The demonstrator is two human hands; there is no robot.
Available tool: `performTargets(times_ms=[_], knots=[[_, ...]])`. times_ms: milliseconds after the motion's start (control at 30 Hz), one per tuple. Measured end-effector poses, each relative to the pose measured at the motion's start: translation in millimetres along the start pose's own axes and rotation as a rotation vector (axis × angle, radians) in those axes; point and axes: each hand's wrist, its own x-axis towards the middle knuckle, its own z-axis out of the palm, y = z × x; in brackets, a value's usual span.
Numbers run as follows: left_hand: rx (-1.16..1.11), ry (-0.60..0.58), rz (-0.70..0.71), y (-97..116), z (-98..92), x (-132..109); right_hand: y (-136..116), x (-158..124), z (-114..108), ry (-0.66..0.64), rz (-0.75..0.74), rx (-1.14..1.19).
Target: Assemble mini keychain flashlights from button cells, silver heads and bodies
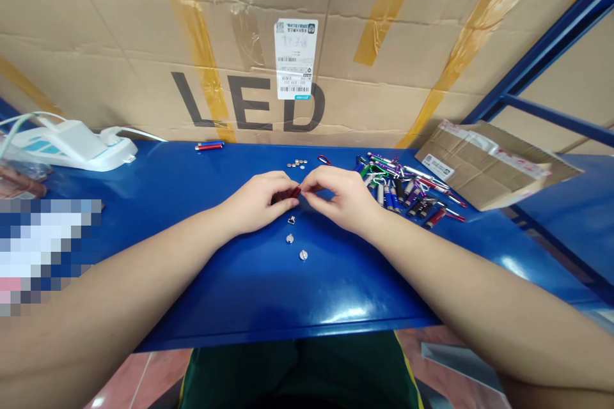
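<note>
Near the middle of the blue table, my left hand (263,202) is closed around a small red tube (295,192). The fingertips of my right hand (339,198) are pinched at the tube's right end; whatever they hold is too small to make out. Just below the hands lie a small metal clip (291,220) and two round silver pieces, one (290,239) above the other (304,255). Several button cells (297,163) rest beyond the fingers, and a red carabiner (325,160) lies behind my right hand.
Right of my hands is a pile of coloured metal tubes (396,195), with an open cardboard box (489,169) behind it. A red and a blue tube (210,146) lie at the back edge. A white power strip (71,144) sits at left. A large LED carton (144,45) stands behind.
</note>
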Motion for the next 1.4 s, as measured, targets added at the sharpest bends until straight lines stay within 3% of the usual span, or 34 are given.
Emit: performTargets(times_ms=[300,467,700,867,967,1033,1133,1200,1300,1400], knots=[[-0.034,0.028,0.003,-2,-1.1,0,4,0,-4,-0.055,-0.165,-0.037],[-0.048,0.078,0.021,-5,-1.6,0,4,2,-14,-0.011,-0.093,-0.124],[-0.054,0.135,-0.094,-12,-1.6,-1,3,-1,-15,-0.429,-0.157,0.018],[-0.087,0.110,-0.114,-11,-1.4,-2,-3,-2,-2,-0.515,-0.138,0.059],[-0.054,0.083,-0.093,-9,-2.6,-1,-3,-1,-5,-0.451,-0.071,0.053],[-0.045,0.064,-0.066,-8,-3.7,-1,1,0,-8,-0.307,0.023,0.094],[-0.061,0.037,-0.026,-6,-4.8,-1,10,1,-9,-0.058,0.244,0.329],[-0.073,0.023,-0.014,-6,-4.8,-1,16,1,-5,0.035,0.379,0.528],[-0.085,0.009,0.003,-5,-4.2,-1,18,0,3,0.044,0.480,0.715],[-0.104,0.009,0.011,-5,-4.3,-1,14,-1,8,0.006,0.465,0.731]])
